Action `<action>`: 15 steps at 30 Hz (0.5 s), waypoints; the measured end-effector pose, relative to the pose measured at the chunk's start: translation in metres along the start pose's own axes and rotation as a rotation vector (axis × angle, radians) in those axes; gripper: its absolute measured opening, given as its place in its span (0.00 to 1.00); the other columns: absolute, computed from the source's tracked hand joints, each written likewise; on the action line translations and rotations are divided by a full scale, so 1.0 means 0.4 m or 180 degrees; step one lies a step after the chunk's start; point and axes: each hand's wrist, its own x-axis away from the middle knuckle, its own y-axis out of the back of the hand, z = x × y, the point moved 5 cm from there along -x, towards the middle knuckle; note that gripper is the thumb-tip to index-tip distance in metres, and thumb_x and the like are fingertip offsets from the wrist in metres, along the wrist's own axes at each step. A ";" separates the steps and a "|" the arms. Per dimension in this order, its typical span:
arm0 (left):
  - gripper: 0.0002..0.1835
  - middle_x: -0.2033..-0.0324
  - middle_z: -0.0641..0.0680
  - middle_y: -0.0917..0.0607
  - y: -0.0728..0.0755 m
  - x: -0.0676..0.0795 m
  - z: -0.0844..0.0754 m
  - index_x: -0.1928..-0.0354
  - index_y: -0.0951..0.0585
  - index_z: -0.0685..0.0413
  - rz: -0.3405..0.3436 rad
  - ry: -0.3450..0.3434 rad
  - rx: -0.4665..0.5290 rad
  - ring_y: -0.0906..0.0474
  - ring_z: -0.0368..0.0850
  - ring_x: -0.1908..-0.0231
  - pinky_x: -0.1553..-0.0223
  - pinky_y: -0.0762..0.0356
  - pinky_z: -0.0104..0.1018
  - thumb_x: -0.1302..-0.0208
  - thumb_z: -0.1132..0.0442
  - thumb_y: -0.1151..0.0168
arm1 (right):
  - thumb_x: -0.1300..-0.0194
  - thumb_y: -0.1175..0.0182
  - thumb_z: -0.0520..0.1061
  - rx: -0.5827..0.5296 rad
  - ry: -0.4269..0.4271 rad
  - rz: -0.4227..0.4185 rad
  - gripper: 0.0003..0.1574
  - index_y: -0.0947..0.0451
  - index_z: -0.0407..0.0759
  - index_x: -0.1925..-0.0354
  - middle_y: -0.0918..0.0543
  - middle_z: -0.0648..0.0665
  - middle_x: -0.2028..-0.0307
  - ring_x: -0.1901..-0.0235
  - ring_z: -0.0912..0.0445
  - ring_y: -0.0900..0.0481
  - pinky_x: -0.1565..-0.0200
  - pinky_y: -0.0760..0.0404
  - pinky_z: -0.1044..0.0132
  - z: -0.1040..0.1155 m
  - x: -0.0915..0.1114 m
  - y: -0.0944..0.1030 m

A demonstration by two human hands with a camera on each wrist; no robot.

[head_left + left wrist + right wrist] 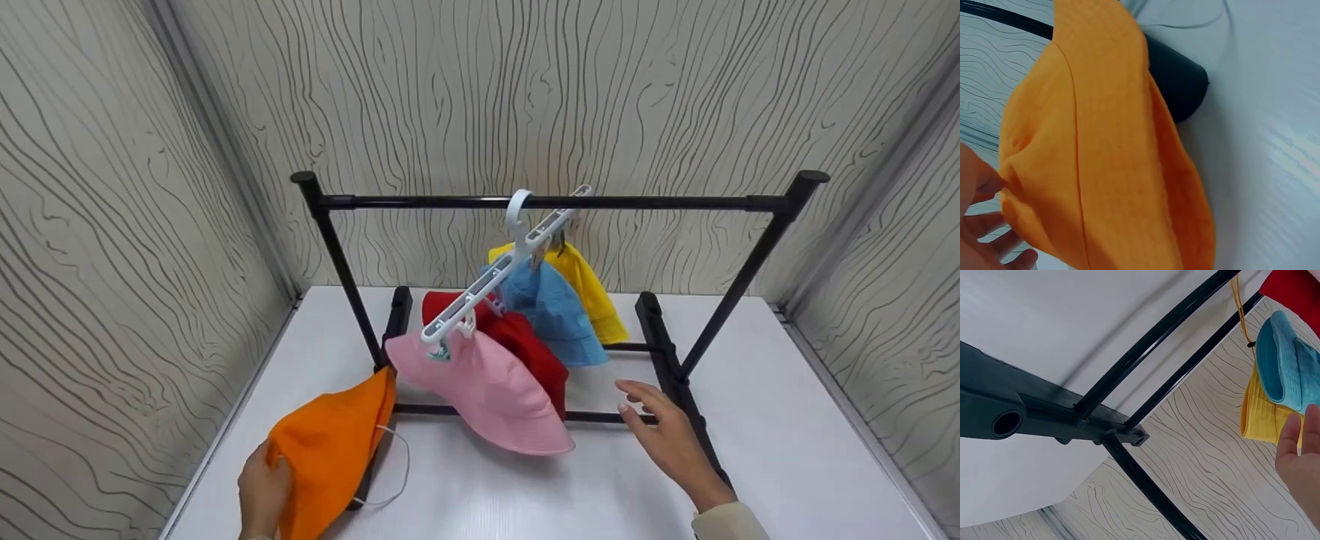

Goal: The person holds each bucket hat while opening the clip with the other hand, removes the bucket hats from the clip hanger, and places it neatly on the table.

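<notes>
An orange bucket hat [330, 442] with a thin white cord is pinched at its crown by my left hand [264, 491], at the front left. In the left wrist view the thumb and fingers gather the cloth of the orange hat [1106, 140]. My right hand [671, 442] is raised at the right with nothing in it, fingers loosely extended. From a white clip hanger [480, 289] hang a pink hat [487, 390], a red hat [536, 352], a blue hat [544, 307] and a yellow hat [592, 289]. The pink one is nearest me.
The hanger hooks over the top bar [652, 202] of a black rack, whose feet [667, 352] stand on a white table [780, 420]. Wood-patterned panels [600, 90] enclose the back and both sides. Low crossbars [607, 417] join the feet.
</notes>
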 end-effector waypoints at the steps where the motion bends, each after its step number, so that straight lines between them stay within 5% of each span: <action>1: 0.28 0.36 0.76 0.36 -0.003 0.000 0.003 0.33 0.41 0.75 0.0025 0.0024 -0.0014 0.39 0.72 0.36 0.35 0.41 0.63 0.33 0.67 0.60 | 0.37 0.38 0.38 0.0012 -0.0032 0.0030 0.23 0.22 0.46 0.43 0.20 0.46 0.44 0.53 0.55 0.21 0.50 0.20 0.65 -0.001 0.001 -0.001; 6: 0.27 0.35 0.76 0.39 -0.018 0.000 0.013 0.33 0.42 0.75 0.0107 0.0235 -0.0066 0.43 0.72 0.34 0.33 0.44 0.63 0.31 0.68 0.60 | 0.36 0.38 0.38 -0.0009 -0.0142 0.0112 0.23 0.23 0.46 0.42 0.20 0.45 0.44 0.51 0.51 0.21 0.48 0.20 0.56 -0.004 0.004 -0.003; 15: 0.28 0.34 0.76 0.41 -0.034 0.000 0.032 0.31 0.44 0.75 0.0235 0.0528 0.0001 0.44 0.71 0.34 0.33 0.45 0.63 0.30 0.68 0.59 | 0.35 0.39 0.40 -0.0009 -0.0202 0.0139 0.21 0.22 0.47 0.43 0.20 0.47 0.44 0.52 0.53 0.21 0.50 0.21 0.63 -0.011 0.009 -0.004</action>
